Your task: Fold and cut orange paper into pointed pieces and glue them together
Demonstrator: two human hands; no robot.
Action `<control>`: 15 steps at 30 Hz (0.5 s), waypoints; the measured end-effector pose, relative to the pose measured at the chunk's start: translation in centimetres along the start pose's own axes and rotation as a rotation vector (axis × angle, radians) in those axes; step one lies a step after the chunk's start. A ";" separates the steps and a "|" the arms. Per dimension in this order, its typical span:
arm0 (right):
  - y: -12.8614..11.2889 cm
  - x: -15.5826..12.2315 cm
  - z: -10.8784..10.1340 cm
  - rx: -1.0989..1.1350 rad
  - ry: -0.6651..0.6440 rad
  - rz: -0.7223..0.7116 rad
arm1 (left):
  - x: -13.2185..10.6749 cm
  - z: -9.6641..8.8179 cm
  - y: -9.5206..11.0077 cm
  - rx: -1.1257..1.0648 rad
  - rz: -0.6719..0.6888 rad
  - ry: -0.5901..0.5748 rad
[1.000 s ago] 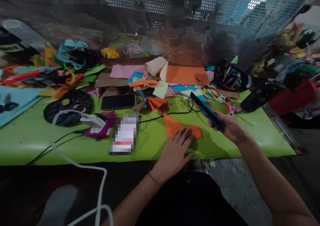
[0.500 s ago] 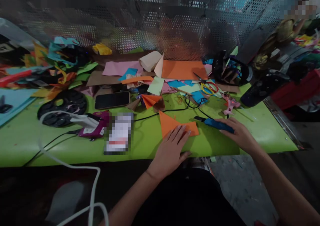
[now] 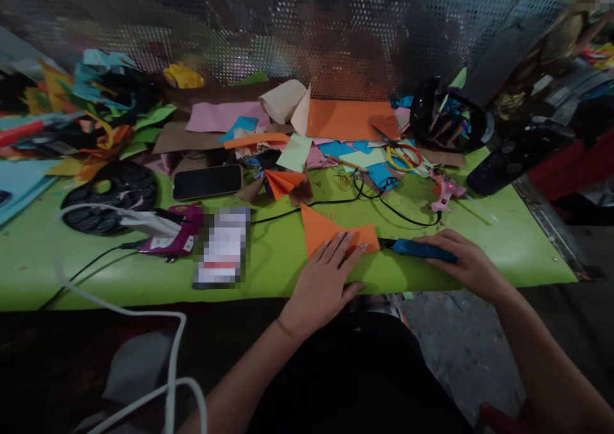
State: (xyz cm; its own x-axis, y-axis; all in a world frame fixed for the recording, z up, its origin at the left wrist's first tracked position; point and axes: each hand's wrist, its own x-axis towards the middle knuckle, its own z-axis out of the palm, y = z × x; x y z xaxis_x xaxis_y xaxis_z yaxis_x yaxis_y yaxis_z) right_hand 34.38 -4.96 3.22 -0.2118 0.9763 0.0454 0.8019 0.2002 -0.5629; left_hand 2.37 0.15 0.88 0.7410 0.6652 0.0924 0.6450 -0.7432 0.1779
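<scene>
Orange folded paper (image 3: 319, 227) lies on the green tabletop near its front edge. My left hand (image 3: 323, 280) rests flat on the paper, fingers stretched out and pressing its lower part. In my right hand (image 3: 460, 261) is a blue utility knife (image 3: 422, 250), gripped along its handle and pointing left. Its dark blade meets the right edge of the orange paper; whether the tip is inside a fold I cannot tell. Just behind the paper stands a small folded orange and brown paper piece (image 3: 286, 183).
Scissors (image 3: 403, 156), a pink glue gun (image 3: 445, 191) with its black cord, and a dark bottle (image 3: 513, 156) lie to the right. To the left are a phone (image 3: 223, 248), a black phone (image 3: 208, 182), a purple power adapter (image 3: 175, 232) and a black round tray (image 3: 81, 194). Paper scraps cover the back.
The knife in my right hand has moved down and its blade now reaches the right edge of the orange paper. My left hand stays on the paper. The view has shifted slightly.
</scene>
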 end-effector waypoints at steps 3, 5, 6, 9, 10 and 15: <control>0.0 -0.1 -0.3 0.007 -0.001 -0.018 | 0.0 0.0 0.0 -0.012 0.003 0.004; 0.2 -0.1 -0.5 -0.004 0.007 -0.026 | 0.1 0.0 0.0 -0.016 0.002 0.009; 0.3 -0.1 -0.5 -0.011 0.011 -0.032 | 0.1 0.0 0.0 -0.016 0.002 0.010; 0.6 -0.1 -0.5 -0.016 0.016 -0.050 | 0.1 0.0 0.0 -0.015 0.002 0.007; 0.7 -0.1 -0.5 -0.013 0.017 -0.054 | 0.0 0.0 0.0 -0.015 0.001 0.005; 1.0 0.0 -0.4 -0.003 0.029 -0.054 | 0.0 0.0 0.0 -0.013 0.003 -0.004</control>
State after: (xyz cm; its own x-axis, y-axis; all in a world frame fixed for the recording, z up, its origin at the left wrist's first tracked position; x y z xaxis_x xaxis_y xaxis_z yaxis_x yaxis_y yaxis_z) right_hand 35.40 -4.70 3.01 -0.2389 0.9659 0.0997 0.7912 0.2531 -0.5567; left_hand 2.40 0.16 0.92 0.7434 0.6629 0.0885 0.6407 -0.7439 0.1902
